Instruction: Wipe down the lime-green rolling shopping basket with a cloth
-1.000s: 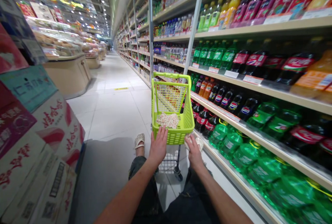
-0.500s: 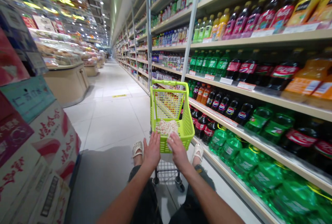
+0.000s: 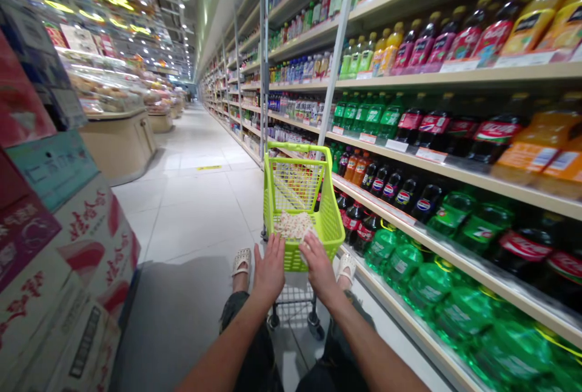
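A bright green basket cart (image 3: 334,237) stands right in front of me, with a pale cloth-like item (image 3: 293,225) covered in small reddish spots lying inside it. At the cart's near rim, my left hand (image 3: 270,268) is open, its fingers stretched out and the thumb apart. My right hand (image 3: 319,266) lies at the same rim, to the right. Its fingers are stretched over the edge, their tips by the spotted item. No object shows clearly in either hand.
Shelves of bottled drinks (image 3: 409,192) run along the right, close to the cart. Stacked cartons (image 3: 95,222) stand at the near left, with a display counter (image 3: 120,143) behind them. The tiled aisle floor (image 3: 195,198) stretches ahead between them.
My right hand was curled at a whitish bit by the rim; its fingers are now straighter and slightly further right. My left hand has shifted a little to the right.
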`<state>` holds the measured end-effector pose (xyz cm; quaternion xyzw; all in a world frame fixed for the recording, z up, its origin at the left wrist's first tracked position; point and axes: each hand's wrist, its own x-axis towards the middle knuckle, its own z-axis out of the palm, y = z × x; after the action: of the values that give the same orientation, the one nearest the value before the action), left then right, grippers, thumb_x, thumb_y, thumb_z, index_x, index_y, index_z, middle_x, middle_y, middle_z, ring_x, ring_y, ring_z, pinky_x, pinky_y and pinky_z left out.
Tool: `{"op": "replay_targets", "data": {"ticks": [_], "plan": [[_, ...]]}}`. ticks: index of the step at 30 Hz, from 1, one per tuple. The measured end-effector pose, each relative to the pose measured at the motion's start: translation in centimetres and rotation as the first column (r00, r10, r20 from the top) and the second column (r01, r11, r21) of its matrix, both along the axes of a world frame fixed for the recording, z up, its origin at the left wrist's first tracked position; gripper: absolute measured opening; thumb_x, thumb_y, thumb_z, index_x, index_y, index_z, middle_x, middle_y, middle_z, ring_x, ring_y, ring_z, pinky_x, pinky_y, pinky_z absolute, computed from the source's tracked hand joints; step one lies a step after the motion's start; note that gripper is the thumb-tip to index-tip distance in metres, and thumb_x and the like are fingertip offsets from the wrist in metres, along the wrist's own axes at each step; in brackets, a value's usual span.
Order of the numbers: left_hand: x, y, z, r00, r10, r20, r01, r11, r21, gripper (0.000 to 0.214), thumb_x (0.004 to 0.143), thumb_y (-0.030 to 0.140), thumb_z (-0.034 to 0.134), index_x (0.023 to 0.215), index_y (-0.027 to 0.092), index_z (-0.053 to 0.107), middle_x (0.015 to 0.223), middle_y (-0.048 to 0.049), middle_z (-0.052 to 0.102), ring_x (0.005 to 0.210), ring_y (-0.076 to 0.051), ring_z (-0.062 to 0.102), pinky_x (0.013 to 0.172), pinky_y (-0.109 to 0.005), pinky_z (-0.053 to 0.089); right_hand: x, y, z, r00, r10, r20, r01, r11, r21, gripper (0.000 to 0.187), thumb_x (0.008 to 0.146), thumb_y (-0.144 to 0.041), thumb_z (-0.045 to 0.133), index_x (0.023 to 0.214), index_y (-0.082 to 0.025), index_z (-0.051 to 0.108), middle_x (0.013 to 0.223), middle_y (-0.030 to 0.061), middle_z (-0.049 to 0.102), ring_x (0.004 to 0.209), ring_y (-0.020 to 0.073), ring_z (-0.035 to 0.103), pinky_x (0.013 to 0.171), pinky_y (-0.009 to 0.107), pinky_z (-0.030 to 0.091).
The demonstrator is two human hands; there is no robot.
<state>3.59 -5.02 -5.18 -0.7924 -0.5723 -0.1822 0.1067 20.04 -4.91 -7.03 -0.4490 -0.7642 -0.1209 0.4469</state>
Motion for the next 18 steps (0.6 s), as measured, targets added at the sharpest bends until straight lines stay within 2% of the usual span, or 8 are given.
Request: {"op": "replay_targets", "data": {"ticks": [1,3,6,8,10,14,16,18], "plan": [[-0.2,0.0,-0.1,1.000,-0.006,-0.006,0.006,1.000,0.011,0.059,0.074,0.003,0.027,0.131,0.016,0.032,0.140,-0.0080,0.029,0.131,-0.021,0.022,0.102,-0.056,0.018,-0.6,0.0,0.0,1.000,0.027,0.010,-0.027,1.000,0.001,0.044,0.075,0.001,0.038,0.109,-0.020,0.057,0.125,0.0100,0.049,0.125,0.0185,0.034,0.099,0.043,0.034],[-0.4,0.0,-0.1,1.000,-0.008,-0.014,0.008,1.000,0.013,0.059,0.074,0.004,0.028,0.131,0.016,0.033,0.141,-0.0077,0.029,0.131,-0.020,0.022,0.102,-0.056,0.018,0.4,0.1,0.2,1.000,0.006,-0.015,-0.006,1.000,0.010,0.044,0.075,0.000,0.038,0.108,-0.021,0.058,0.124,0.0094,0.050,0.124,0.0186,0.035,0.099,0.043,0.035],[-0.3,-0.2,0.4,1.000,0.004,0.003,-0.004,1.000,-0.021,0.062,0.070,0.002,0.030,0.131,0.015,0.033,0.141,-0.0086,0.028,0.131,-0.021,0.021,0.102,-0.055,0.019,4.4,0.0,0.6,0.982,-0.154,-0.107,0.155,0.988,0.004,0.047,0.075,0.000,0.036,0.110,-0.022,0.057,0.126,0.0088,0.049,0.124,0.0204,0.034,0.098,0.047,0.034],[0.2,-0.4,0.7,1.000,0.017,0.022,-0.016,0.998,-0.055,0.062,0.069,0.002,0.032,0.131,0.011,0.033,0.141,-0.0100,0.026,0.131,-0.022,0.020,0.102,-0.054,0.019,5.4,-0.2,0.7,0.962,-0.230,-0.150,0.231,0.973,-0.008,0.048,0.074,0.001,0.035,0.111,-0.021,0.057,0.127,0.0095,0.047,0.124,0.0215,0.034,0.098,0.048,0.033],[0.6,-0.6,0.8,0.999,0.031,0.035,-0.029,0.997,-0.066,0.062,0.069,0.004,0.033,0.131,0.009,0.032,0.141,-0.0113,0.025,0.131,-0.023,0.019,0.103,-0.055,0.018,3.8,-0.3,0.4,0.974,-0.185,-0.127,0.184,0.983,-0.020,0.049,0.073,0.001,0.035,0.111,-0.020,0.057,0.128,0.0100,0.046,0.124,0.0211,0.034,0.099,0.047,0.034],[0.4,-0.6,0.2,1.000,-0.012,0.011,0.013,1.000,-0.019,0.062,0.071,0.006,0.033,0.132,0.012,0.029,0.142,-0.0098,0.025,0.132,-0.022,0.018,0.103,-0.054,0.017,-1.2,-0.2,-0.3,0.999,0.046,0.004,-0.046,0.999,-0.013,0.045,0.075,0.000,0.037,0.110,-0.021,0.056,0.127,0.0089,0.048,0.125,0.0183,0.032,0.100,0.043,0.034],[0.0,-0.5,0.0,0.999,-0.045,-0.004,0.045,0.999,-0.001,0.061,0.072,0.006,0.032,0.132,0.014,0.030,0.141,-0.0083,0.027,0.132,-0.021,0.018,0.104,-0.053,0.016,-0.5,-0.2,-0.2,1.000,0.024,0.005,-0.024,1.000,0.000,0.046,0.075,0.001,0.037,0.111,-0.022,0.056,0.126,0.0082,0.049,0.125,0.0180,0.034,0.099,0.042,0.035],[-0.2,-0.4,0.0,0.999,-0.044,0.002,0.044,0.999,-0.006,0.060,0.072,0.007,0.032,0.132,0.015,0.030,0.141,-0.0076,0.028,0.131,-0.021,0.019,0.104,-0.054,0.015,2.4,-0.1,0.0,0.995,-0.086,-0.040,0.086,0.996,0.005,0.049,0.074,0.001,0.036,0.111,-0.022,0.056,0.126,0.0075,0.048,0.123,0.0189,0.036,0.098,0.043,0.035]]}}
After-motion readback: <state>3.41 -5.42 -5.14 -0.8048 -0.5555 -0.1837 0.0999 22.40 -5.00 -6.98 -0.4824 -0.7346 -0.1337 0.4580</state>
